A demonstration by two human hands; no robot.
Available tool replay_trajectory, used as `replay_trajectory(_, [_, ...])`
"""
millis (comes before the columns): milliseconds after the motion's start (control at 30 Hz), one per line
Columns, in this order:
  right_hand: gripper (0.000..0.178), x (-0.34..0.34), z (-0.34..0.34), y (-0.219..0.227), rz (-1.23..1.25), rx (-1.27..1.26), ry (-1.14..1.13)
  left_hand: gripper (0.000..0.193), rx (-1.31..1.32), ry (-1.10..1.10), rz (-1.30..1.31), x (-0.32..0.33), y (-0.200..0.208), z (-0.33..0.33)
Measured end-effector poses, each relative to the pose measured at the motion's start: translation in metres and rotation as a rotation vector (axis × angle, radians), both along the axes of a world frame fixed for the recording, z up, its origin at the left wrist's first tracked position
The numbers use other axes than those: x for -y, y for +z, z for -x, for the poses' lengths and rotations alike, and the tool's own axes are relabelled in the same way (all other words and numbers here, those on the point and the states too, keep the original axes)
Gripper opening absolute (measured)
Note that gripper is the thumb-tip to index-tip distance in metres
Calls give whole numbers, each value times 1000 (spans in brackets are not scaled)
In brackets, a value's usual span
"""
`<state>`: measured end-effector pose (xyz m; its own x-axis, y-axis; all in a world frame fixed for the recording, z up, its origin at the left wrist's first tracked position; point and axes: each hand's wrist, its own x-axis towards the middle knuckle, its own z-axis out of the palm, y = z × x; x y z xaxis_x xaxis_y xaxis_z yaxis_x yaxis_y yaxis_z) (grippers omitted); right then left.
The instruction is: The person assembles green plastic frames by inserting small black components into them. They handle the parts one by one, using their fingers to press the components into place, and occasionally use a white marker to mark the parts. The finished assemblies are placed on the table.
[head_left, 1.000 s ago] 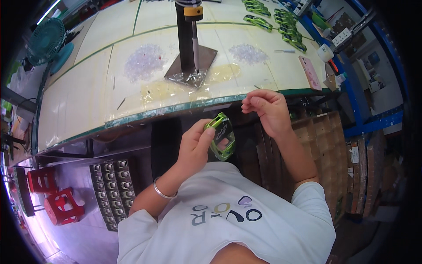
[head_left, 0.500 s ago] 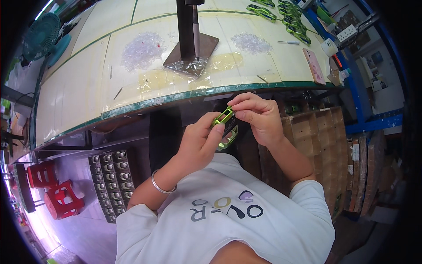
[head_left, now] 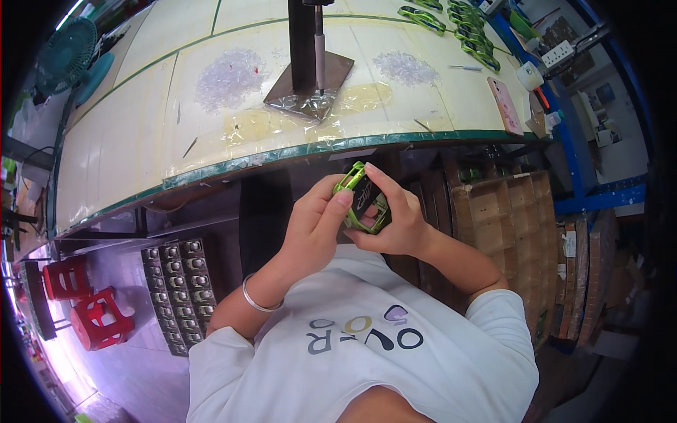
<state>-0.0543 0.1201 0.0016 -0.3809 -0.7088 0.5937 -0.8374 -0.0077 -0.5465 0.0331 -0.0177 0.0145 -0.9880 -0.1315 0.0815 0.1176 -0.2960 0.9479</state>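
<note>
Between my two hands, in front of the table edge, is a green and black plastic frame (head_left: pixel 364 194) with an opening in its lower part. My left hand (head_left: pixel 314 224) closes on its left side, the thumb pressed on the bright green rim. My right hand (head_left: pixel 400 220) grips the opposite side, its fingers reaching from the top edge to the bottom. The black face with pale markings is turned up, and parts of the frame are hidden under my fingers. Beyond it on the table stands a driver tool (head_left: pixel 319 63) hanging over a dark metal plate (head_left: pixel 341 69).
Two piles of small clear pieces (head_left: pixel 229 79) (head_left: pixel 405 68) flank the plate. More green frames (head_left: pixel 474 39) lie at the far right, near a pink phone (head_left: pixel 503 106). A cardboard divider tray (head_left: pixel 504 218) stands right below the table, a filled tray (head_left: pixel 178 292) and red stools (head_left: pixel 102 319) at left.
The frame has been turned so its black face shows. My right hand has moved from pinching its top end to holding its right side.
</note>
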Motion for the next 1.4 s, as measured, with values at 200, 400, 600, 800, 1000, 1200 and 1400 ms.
replay_trajectory(200, [81, 1, 3, 0, -51, 159, -35, 32, 10, -71, -294, 1, -1, 5])
replay_trajectory(400, [70, 8, 5, -7, -9, -127, -46, 36, -16, -6, -175, 8, -9, 8])
replay_trajectory(600, [63, 7, 6, -3, 41, -27, 150, 66, -304, -9, 423, 40, -25, 27])
replay_trajectory(800, [70, 15, -15, -10, 352, 1176, 360, 74, -127, -178, -157, 34, -41, 37])
replay_trajectory(1000, [52, 47, 13, -16, 647, 1799, 447, 101, -61, -108, -522, 20, -44, 46])
replay_trajectory(1200, [46, 71, 26, 6, 675, 1845, 365, 92, -48, -67, -429, 37, -23, 65])
replay_trajectory(1400, [46, 80, 29, 20, 658, 1818, 428, 89, -96, -33, -426, 45, -15, 73])
